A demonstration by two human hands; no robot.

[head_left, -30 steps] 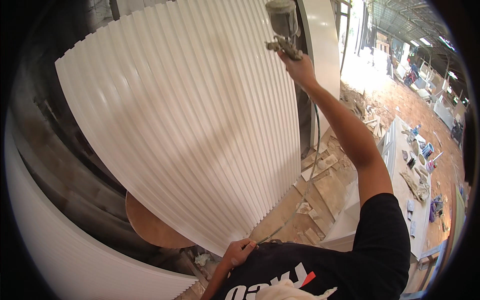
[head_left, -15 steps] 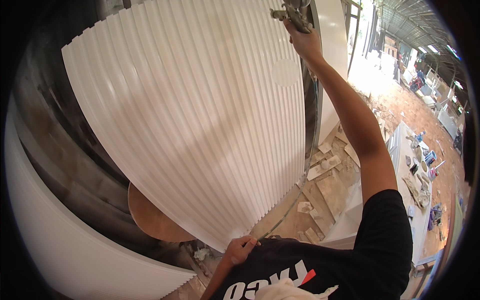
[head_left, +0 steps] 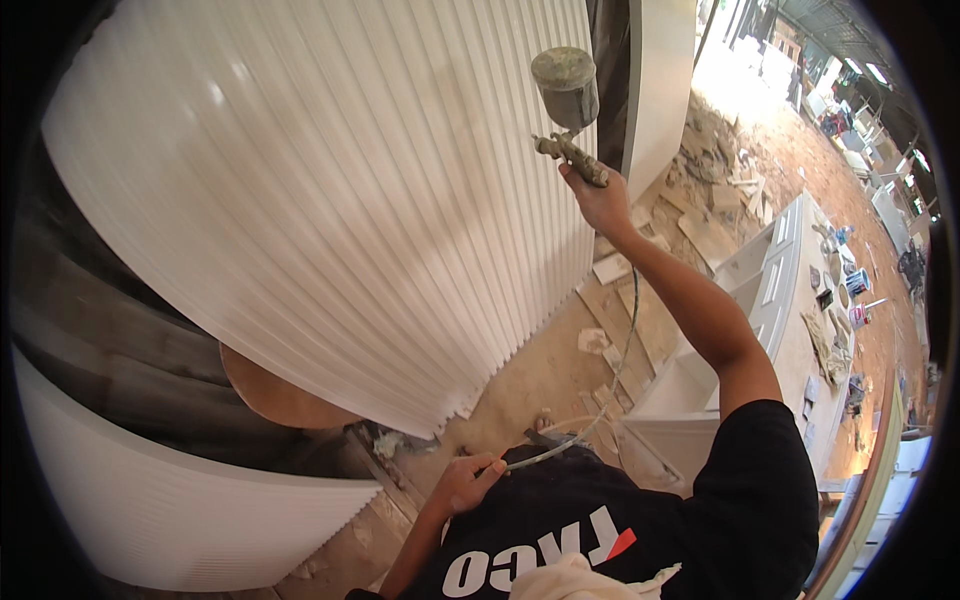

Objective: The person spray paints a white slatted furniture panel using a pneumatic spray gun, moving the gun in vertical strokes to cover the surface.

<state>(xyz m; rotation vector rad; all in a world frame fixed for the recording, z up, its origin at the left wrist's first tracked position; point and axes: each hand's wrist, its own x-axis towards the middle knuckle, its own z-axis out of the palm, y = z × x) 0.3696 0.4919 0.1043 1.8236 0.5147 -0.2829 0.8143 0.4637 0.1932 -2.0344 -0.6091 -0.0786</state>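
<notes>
A paint spray gun [head_left: 575, 160] with a round, paint-crusted cup [head_left: 566, 88] on top is gripped in my right hand [head_left: 602, 205]. Its nozzle points left, toward a tall white ribbed panel [head_left: 330, 190] that stands in front of me. Near my waist my left hand [head_left: 472, 482] is closed round a thin air hose [head_left: 590, 425]. The hose sags between my two hands and runs up toward the gun. Whether a finger presses the gun's trigger is hidden.
Another white ribbed panel [head_left: 180, 520] stands at the lower left, by a brown rounded board [head_left: 280, 390]. Wood offcuts [head_left: 705, 235] litter the floor at right. Beyond my right arm is a white cabinet [head_left: 770, 290] with cans [head_left: 857, 282] and rags [head_left: 825, 345] on top.
My right hand has come down and nearer with the spray gun, so the cup now shows fully. The hose hangs slacker. My view has shifted, and the panel sits further left.
</notes>
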